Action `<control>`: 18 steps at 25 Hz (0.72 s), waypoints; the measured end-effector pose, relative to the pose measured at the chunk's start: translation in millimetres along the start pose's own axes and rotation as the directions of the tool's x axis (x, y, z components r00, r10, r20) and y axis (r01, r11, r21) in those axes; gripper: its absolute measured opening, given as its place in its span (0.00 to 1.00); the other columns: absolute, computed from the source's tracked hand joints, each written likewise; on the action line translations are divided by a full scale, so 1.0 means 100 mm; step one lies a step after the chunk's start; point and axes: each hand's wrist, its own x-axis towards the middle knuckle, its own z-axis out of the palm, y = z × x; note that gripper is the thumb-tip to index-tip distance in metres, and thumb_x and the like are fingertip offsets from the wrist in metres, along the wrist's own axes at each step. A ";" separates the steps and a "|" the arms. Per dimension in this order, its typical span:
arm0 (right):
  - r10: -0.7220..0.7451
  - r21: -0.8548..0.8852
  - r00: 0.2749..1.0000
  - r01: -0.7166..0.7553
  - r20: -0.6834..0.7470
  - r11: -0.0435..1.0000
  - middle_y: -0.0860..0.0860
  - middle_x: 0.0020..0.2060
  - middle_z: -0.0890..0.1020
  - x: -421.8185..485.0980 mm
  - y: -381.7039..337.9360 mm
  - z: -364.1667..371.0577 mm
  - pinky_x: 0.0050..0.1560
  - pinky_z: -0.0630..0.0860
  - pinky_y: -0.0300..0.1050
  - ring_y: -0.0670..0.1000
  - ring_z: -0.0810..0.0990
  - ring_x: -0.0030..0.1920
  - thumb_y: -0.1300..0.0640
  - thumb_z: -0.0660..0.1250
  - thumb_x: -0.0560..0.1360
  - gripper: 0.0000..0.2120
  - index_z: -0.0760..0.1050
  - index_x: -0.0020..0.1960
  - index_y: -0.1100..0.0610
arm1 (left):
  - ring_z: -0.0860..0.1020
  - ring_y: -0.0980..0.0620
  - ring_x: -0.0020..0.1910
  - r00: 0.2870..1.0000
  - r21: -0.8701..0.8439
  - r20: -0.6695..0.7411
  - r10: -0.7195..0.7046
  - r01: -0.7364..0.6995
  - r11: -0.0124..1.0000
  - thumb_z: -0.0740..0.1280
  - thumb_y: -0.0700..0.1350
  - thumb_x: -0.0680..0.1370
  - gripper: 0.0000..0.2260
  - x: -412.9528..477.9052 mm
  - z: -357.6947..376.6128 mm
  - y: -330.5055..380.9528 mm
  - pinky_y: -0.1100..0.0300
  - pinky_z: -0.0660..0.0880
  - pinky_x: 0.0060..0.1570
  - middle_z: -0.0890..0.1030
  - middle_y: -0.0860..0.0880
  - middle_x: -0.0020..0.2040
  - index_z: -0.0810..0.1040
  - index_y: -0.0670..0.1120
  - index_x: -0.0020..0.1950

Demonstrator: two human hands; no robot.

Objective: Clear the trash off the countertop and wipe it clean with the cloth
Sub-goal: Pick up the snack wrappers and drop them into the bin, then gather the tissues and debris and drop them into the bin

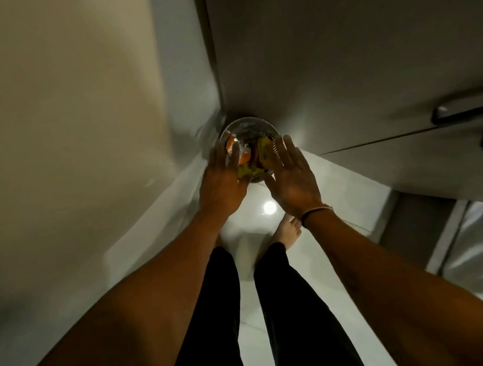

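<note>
**Asker:** What could have gone wrong from where you stood?

**Operator:** Working left to right: my left hand (pixel 221 185) was curled round the side of a bundle of crumpled wrappers (pixel 251 159), fingers bent against it. My right hand (pixel 292 175) was spread flat, palm toward the bundle, thumb near its lower edge; I could not tell whether it pressed the bundle or merely stood beside it. So I judged the load hung mostly on one hand, and a wrapper could have slid out and dropped on the floor tiles (pixel 269 210) short of the bin.

**Asker:** Where was the bin?

**Operator:** Right under the hands, in the far corner where the pale wall (pixel 54 116) met the grey cabinet (pixel 341 60). The trash bin (pixel 252 125) had a round mouth, and what looked like a clear liner caught the light. The opening looked barely wider than the bundle, so a careless release might have left pieces perched on the rim.

**Asker:** And the materials?

**Operator:** The wrappers were thin, creased film in orange and yellow-green, light and springy, likely to spread once released. The floor was glossy, with a bright reflection. The cabinet was smooth, with dark bar handles (pixel 472 108) at the right. Neither cloth nor countertop showed clearly.
</note>
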 end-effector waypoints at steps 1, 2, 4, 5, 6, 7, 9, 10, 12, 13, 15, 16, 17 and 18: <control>0.004 -0.009 1.000 -0.004 -0.020 1.000 0.55 0.87 0.48 -0.06 -0.10 -0.15 0.88 0.44 0.54 0.57 0.43 0.87 0.45 0.60 0.87 0.36 0.47 0.86 0.56 | 0.53 0.36 0.86 1.000 0.027 -0.019 0.002 -0.002 1.000 0.66 0.62 0.83 0.41 -0.07 -0.17 0.10 0.41 0.61 0.80 0.52 0.39 0.88 0.47 0.49 0.87; 0.007 -0.024 0.998 -0.008 -0.057 1.000 0.55 0.87 0.46 -0.12 -0.22 -0.35 0.87 0.43 0.55 0.56 0.40 0.86 0.43 0.58 0.87 0.36 0.47 0.87 0.55 | 0.49 0.37 0.87 0.999 0.041 -0.041 0.016 -0.014 0.999 0.63 0.63 0.84 0.40 -0.15 -0.38 0.22 0.41 0.59 0.81 0.49 0.40 0.88 0.46 0.50 0.88; 0.007 -0.048 0.989 -0.015 -0.148 0.999 0.55 0.87 0.46 -0.24 -0.43 -0.79 0.87 0.46 0.58 0.56 0.39 0.85 0.39 0.57 0.86 0.36 0.48 0.87 0.54 | 0.43 0.42 0.86 0.988 0.041 -0.140 0.062 -0.057 0.998 0.57 0.64 0.85 0.36 -0.30 -0.82 0.47 0.43 0.53 0.82 0.46 0.43 0.88 0.48 0.51 0.88; 0.012 -0.046 0.982 -0.021 -0.186 0.999 0.56 0.87 0.48 -0.29 -0.53 -1.02 0.87 0.49 0.60 0.56 0.41 0.86 0.39 0.58 0.86 0.36 0.50 0.87 0.54 | 0.42 0.44 0.86 0.977 0.032 -0.200 0.078 -0.073 0.997 0.55 0.64 0.85 0.35 -0.36 -1.05 0.60 0.45 0.50 0.83 0.45 0.45 0.88 0.48 0.51 0.88; 0.011 -0.031 0.972 -0.019 -0.233 0.999 0.57 0.86 0.52 -0.34 -0.62 -1.25 0.87 0.53 0.60 0.57 0.45 0.86 0.40 0.59 0.86 0.35 0.53 0.86 0.55 | 0.41 0.45 0.86 0.961 0.021 -0.262 0.088 -0.086 0.996 0.54 0.64 0.86 0.34 -0.42 -1.27 0.69 0.47 0.48 0.83 0.44 0.45 0.88 0.49 0.51 0.88; -0.006 -0.002 0.953 0.005 -0.304 1.000 0.57 0.85 0.57 -0.37 -0.71 -1.47 0.86 0.58 0.60 0.58 0.51 0.86 0.41 0.60 0.86 0.33 0.58 0.85 0.56 | 0.42 0.45 0.87 0.936 0.000 -0.337 0.106 -0.112 0.994 0.56 0.62 0.87 0.34 -0.47 -1.48 0.78 0.48 0.48 0.84 0.45 0.45 0.88 0.49 0.51 0.88; -0.053 0.063 0.885 0.093 -0.462 0.994 0.55 0.82 0.68 -0.45 -0.87 -1.87 0.83 0.64 0.55 0.57 0.62 0.84 0.44 0.62 0.86 0.28 0.67 0.81 0.57 | 0.46 0.44 0.88 0.875 -0.031 -0.458 0.156 -0.191 0.981 0.60 0.58 0.86 0.34 -0.56 -1.85 0.92 0.44 0.52 0.85 0.49 0.44 0.89 0.50 0.49 0.88; -0.072 0.093 0.840 0.144 -0.537 0.985 0.53 0.79 0.72 -0.49 -0.94 -2.09 0.80 0.68 0.51 0.55 0.67 0.82 0.46 0.63 0.86 0.25 0.70 0.79 0.56 | 0.47 0.44 0.88 0.849 -0.035 -0.495 0.184 -0.231 0.972 0.61 0.57 0.86 0.34 -0.60 -2.05 1.01 0.42 0.55 0.85 0.50 0.44 0.89 0.50 0.49 0.88; -0.113 0.138 0.710 0.287 -0.695 0.948 0.51 0.71 0.80 -0.60 -1.07 -2.52 0.72 0.75 0.48 0.51 0.78 0.72 0.51 0.66 0.85 0.19 0.76 0.74 0.55 | 0.47 0.43 0.88 0.803 -0.031 -0.552 0.225 -0.290 0.956 0.60 0.57 0.86 0.33 -0.67 -2.42 1.21 0.37 0.57 0.84 0.50 0.44 0.89 0.52 0.48 0.88; -0.132 0.133 0.626 0.357 -0.768 0.924 0.51 0.67 0.83 -0.64 -1.12 -2.74 0.67 0.78 0.46 0.50 0.81 0.67 0.54 0.67 0.85 0.17 0.78 0.72 0.56 | 0.47 0.42 0.88 0.784 -0.034 -0.572 0.241 -0.316 0.948 0.59 0.58 0.86 0.33 -0.68 -2.59 1.34 0.37 0.56 0.84 0.51 0.43 0.89 0.53 0.48 0.88; -0.149 0.085 0.494 0.421 -0.857 0.903 0.53 0.64 0.84 -0.65 -1.15 -3.19 0.64 0.79 0.44 0.50 0.83 0.63 0.57 0.68 0.84 0.15 0.77 0.71 0.57 | 0.48 0.40 0.88 0.723 -0.025 -0.624 0.297 -0.397 0.917 0.59 0.59 0.87 0.32 -0.59 -2.93 1.64 0.38 0.54 0.85 0.51 0.41 0.88 0.54 0.48 0.87; -0.154 0.055 0.462 0.408 -0.873 0.912 0.54 0.64 0.84 -0.60 -1.14 -3.41 0.65 0.79 0.43 0.51 0.82 0.63 0.57 0.67 0.84 0.16 0.76 0.71 0.57 | 0.48 0.39 0.88 0.689 0.004 -0.642 0.336 -0.436 0.900 0.59 0.59 0.87 0.32 -0.49 -3.09 1.79 0.40 0.52 0.85 0.51 0.41 0.88 0.55 0.47 0.87; -0.156 0.029 0.461 0.369 -0.873 0.929 0.54 0.65 0.83 -0.51 -1.11 -3.63 0.65 0.79 0.44 0.52 0.82 0.65 0.58 0.66 0.85 0.16 0.76 0.72 0.57 | 0.49 0.39 0.88 0.663 0.043 -0.648 0.375 -0.459 0.887 0.59 0.59 0.87 0.32 -0.36 -3.24 1.94 0.43 0.50 0.86 0.52 0.41 0.88 0.56 0.47 0.87; -0.151 0.007 0.489 0.307 -0.859 0.952 0.55 0.67 0.82 -0.39 -1.08 -3.85 0.66 0.79 0.45 0.53 0.81 0.66 0.58 0.65 0.85 0.17 0.76 0.73 0.57 | 0.50 0.39 0.87 0.650 0.091 -0.640 0.410 -0.466 0.880 0.59 0.58 0.87 0.30 -0.19 -3.40 2.10 0.45 0.49 0.86 0.53 0.42 0.88 0.58 0.46 0.87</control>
